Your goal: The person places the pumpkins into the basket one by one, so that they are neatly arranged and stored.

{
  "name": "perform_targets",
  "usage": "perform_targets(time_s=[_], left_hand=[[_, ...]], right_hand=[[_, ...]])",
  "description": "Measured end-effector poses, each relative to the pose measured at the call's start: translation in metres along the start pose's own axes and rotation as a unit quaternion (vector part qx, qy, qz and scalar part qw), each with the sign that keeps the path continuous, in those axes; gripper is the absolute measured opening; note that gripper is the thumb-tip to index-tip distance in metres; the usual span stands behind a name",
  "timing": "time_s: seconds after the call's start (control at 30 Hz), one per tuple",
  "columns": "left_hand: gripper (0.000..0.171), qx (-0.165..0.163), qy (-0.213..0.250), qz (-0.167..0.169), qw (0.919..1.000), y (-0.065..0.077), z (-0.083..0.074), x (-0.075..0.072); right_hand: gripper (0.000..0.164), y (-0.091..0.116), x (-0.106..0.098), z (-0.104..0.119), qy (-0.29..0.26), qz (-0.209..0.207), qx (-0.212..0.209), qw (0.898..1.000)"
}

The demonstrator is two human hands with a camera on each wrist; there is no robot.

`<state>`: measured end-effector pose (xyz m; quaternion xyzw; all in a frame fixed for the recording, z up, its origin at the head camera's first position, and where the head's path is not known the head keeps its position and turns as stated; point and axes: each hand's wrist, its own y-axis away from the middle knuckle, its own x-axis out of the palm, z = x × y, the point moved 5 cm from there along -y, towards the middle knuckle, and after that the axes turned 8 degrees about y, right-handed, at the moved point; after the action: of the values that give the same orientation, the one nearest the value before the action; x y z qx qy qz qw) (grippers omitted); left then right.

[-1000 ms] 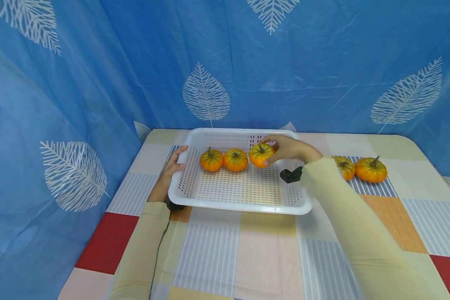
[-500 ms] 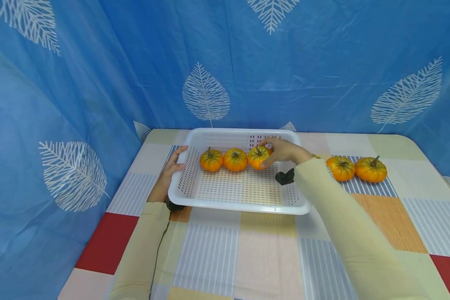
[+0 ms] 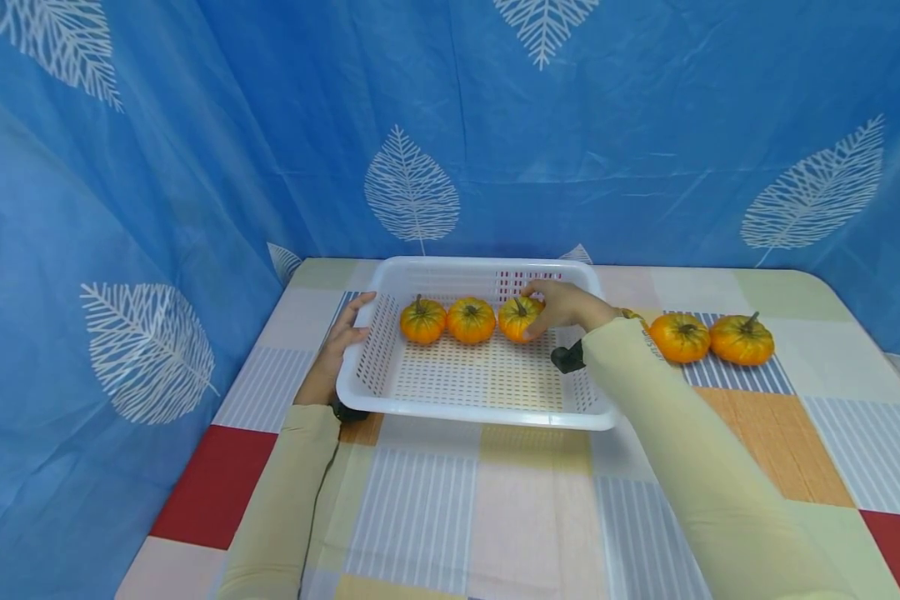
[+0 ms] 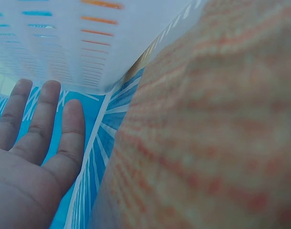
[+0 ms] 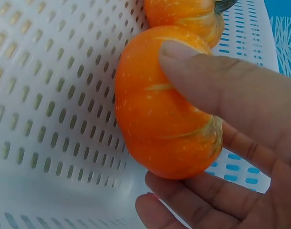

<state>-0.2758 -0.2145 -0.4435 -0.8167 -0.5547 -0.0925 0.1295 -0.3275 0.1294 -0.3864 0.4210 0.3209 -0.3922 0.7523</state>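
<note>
A white perforated plastic basket (image 3: 465, 410) holds three small orange pumpkins in a row: a left pumpkin (image 3: 423, 321), a middle pumpkin (image 3: 471, 321) and a right pumpkin (image 3: 517, 320). My right hand (image 3: 566, 305) grips the right one, with the thumb (image 5: 207, 78) on its near side and fingers (image 5: 198, 195) around its other side. In the right wrist view this pumpkin (image 5: 160, 109) stands close to a neighbour (image 5: 183, 16). At the basket's left end, my left hand (image 3: 336, 348) rests against the wall; its fingers (image 4: 40, 119) are extended in the left wrist view.
On the checked tablecloth to the right lie a pumpkin (image 3: 681, 337) and a stemmed pumpkin (image 3: 744, 339), and part of another shows behind the right sleeve (image 3: 667, 417). A blue leaf-patterned curtain (image 3: 495, 167) hangs behind the table and along its sides.
My right hand has brought its pumpkin slightly lower in the basket, near the middle one, and the forearm has shifted left, showing more of the pumpkins outside. The left hand has stayed put.
</note>
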Motion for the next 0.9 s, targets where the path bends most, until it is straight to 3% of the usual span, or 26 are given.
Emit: perform_targets(time_s=[0.4, 0.63, 0.9], left_hand=[[0.063, -0.008, -0.013, -0.008, 0.9998, 0.0001, 0.0007, -0.0013], [0.060, 0.016, 0.011, 0.028, 0.9994, -0.0026, -0.0014, 0.0008], [0.061, -0.006, -0.001, -0.006, 1.0000, -0.0015, 0.0008, -0.0013]], right_hand=[[0.076, -0.0014, 0.0053, -0.0024, -0.013, -0.001, -0.008, 1.000], [0.078, 0.0019, 0.0040, -0.0001, -0.011, -0.003, -0.009, 1.000], [0.076, 0.0002, 0.0059, 0.0002, -0.015, -0.002, -0.006, 1.000]])
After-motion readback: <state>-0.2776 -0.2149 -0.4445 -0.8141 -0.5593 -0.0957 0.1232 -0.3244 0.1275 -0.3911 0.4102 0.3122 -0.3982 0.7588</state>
